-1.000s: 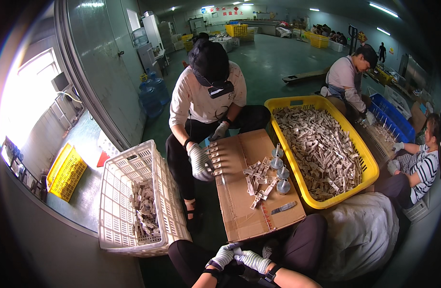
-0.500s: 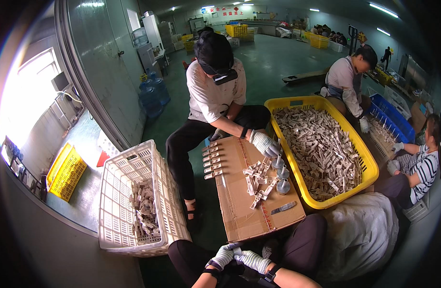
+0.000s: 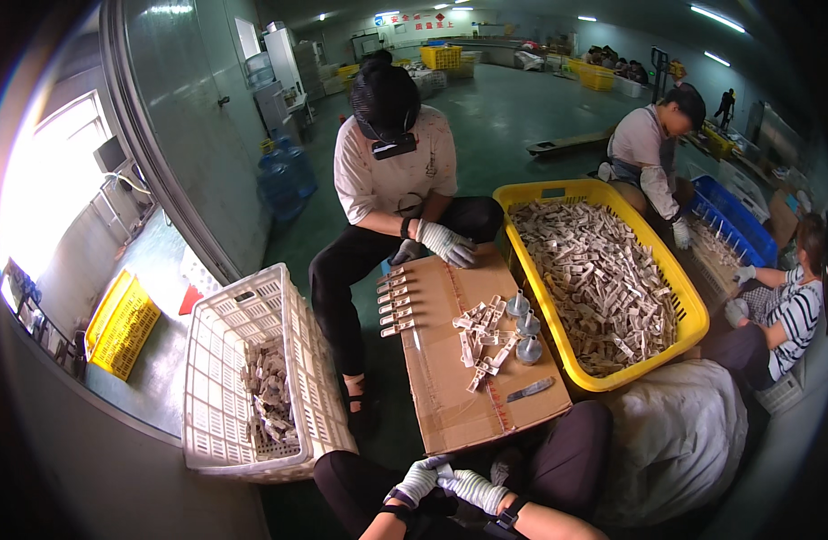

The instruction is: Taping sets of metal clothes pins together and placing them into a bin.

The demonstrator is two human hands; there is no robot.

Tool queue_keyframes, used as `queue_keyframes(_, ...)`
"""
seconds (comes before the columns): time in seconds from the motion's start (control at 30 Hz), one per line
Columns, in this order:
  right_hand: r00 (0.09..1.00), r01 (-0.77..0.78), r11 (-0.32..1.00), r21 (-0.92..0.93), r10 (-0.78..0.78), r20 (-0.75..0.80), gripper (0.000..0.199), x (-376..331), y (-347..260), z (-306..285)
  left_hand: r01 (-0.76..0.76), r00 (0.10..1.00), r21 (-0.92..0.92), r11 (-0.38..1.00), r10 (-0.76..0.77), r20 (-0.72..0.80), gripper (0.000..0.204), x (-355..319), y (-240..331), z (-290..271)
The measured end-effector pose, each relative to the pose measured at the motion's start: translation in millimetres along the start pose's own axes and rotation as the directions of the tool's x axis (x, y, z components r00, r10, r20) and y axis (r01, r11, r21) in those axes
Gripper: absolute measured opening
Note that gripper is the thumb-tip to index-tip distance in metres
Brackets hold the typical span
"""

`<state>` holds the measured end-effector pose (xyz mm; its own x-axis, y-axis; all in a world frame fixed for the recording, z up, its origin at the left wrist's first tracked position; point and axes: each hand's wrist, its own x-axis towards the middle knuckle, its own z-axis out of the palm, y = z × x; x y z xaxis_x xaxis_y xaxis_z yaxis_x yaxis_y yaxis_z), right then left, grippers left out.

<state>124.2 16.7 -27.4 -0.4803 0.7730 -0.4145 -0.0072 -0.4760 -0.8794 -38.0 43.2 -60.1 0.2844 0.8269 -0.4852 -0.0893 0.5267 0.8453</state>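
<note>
Close in front of my body, my left hand (image 3: 419, 481) and my right hand (image 3: 477, 490) meet over my lap, both in pale striped work gloves. A small pale piece (image 3: 445, 471) shows between my fingertips, pinched by both hands; most of it is hidden. Just ahead lies a cardboard box (image 3: 445, 409) serving as a tabletop. On it are a loose heap of pale clip-like pieces (image 3: 482, 337), three grey bottles with narrow tops (image 3: 528, 350) and a flat grey blade (image 3: 531, 389). Several more clips (image 3: 396, 304) line the box's left edge.
A white slatted crate (image 3: 243, 461), partly filled with pieces, stands left. A yellow crate (image 3: 598, 382) heaped with pieces is right of the box, near a white sack (image 3: 675, 432). A co-worker (image 3: 391, 175) sits opposite; two more people sit at right by a blue crate (image 3: 738, 220).
The opposite co-worker's gloved hand has drawn back from the bottles to the far edge of the box, and that person leans left. My hands have barely moved.
</note>
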Motion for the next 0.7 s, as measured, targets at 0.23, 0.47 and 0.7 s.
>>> queue_keyframes(0.23,0.771,0.072,0.708,-0.703,-0.486,-0.411,0.071,-40,-126,-78,0.009,1.000,0.060,0.998,-0.010,0.018,0.039,-16,39,24)
queue_keyframes(0.47,0.688,-0.333,0.659,-0.674,-0.320,-0.652,0.116,31,-183,-203,-0.005,1.000,-0.133,0.991,0.005,-0.002,0.030,-2,16,10)
queue_keyframes(0.7,0.702,-0.323,0.719,-0.615,-0.254,-0.666,0.117,77,-191,-251,-0.019,1.000,0.022,1.000,0.019,-0.025,0.030,-9,29,19)
